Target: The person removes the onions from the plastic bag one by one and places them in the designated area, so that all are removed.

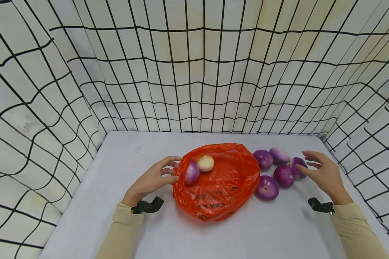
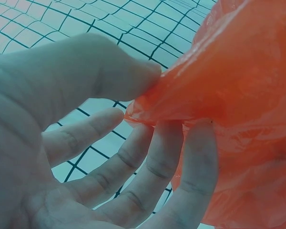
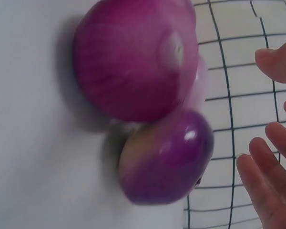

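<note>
A red plastic bag [image 1: 220, 180] lies spread on the table with its mouth facing up. Inside it, near the left side, are a purple onion [image 1: 192, 173] and a pale onion [image 1: 205, 163]. My left hand [image 1: 153, 178] pinches the bag's left rim; in the left wrist view the thumb [image 2: 133, 78] is on one side of the plastic and fingertips on the other. My right hand [image 1: 324, 172] is beside the rightmost purple onion [image 1: 297, 167], fingers spread and holding nothing. In the right wrist view, a gap separates that hand [image 3: 276, 157] from the nearer onion [image 3: 167, 160].
More purple onions sit right of the bag: one at the front [image 1: 267, 187], a darker one [image 1: 284, 176], one by the rim [image 1: 263, 159] and a paler one [image 1: 279, 155]. A white table [image 1: 116, 151] carries everything. Black netting [image 1: 201, 72] hangs along the back and sides.
</note>
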`<state>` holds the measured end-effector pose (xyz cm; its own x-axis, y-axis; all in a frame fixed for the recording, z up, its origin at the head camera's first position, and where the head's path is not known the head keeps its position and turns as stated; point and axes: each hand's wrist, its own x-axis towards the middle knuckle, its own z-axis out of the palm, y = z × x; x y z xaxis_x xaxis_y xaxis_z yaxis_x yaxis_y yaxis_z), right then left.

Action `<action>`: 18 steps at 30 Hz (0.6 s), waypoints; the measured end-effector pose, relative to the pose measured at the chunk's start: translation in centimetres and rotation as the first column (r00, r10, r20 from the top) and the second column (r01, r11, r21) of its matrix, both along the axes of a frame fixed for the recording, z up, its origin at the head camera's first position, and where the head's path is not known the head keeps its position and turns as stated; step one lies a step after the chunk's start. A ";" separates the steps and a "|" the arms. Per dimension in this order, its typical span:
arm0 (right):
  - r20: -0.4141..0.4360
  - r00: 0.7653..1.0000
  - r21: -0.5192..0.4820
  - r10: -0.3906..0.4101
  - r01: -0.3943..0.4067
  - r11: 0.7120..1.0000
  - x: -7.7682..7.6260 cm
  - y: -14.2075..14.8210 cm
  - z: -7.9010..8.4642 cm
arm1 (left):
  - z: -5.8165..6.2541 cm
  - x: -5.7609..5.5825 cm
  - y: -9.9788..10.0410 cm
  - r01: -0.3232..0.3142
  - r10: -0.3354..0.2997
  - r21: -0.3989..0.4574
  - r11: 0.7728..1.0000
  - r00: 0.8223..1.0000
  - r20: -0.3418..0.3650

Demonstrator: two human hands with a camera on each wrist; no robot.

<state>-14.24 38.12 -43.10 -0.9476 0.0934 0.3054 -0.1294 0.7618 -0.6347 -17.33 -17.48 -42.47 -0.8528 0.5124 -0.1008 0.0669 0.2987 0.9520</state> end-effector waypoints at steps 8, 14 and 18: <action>0.012 0.997 0.014 0.075 -0.075 0.997 -0.5 -3.6 2.2 | -0.2 0.1 -0.3 -0.004 0.004 -0.006 1.000 1.000 -0.017; 0.004 0.991 0.023 0.136 -0.136 0.990 -0.7 -6.3 2.8 | -0.1 0.0 -0.2 0.004 -0.004 -0.004 1.000 1.000 -0.012; -0.028 0.984 0.031 0.177 -0.176 0.984 -1.0 -7.7 3.0 | 0.0 0.1 -0.1 0.012 -0.012 -0.001 1.000 1.000 -0.012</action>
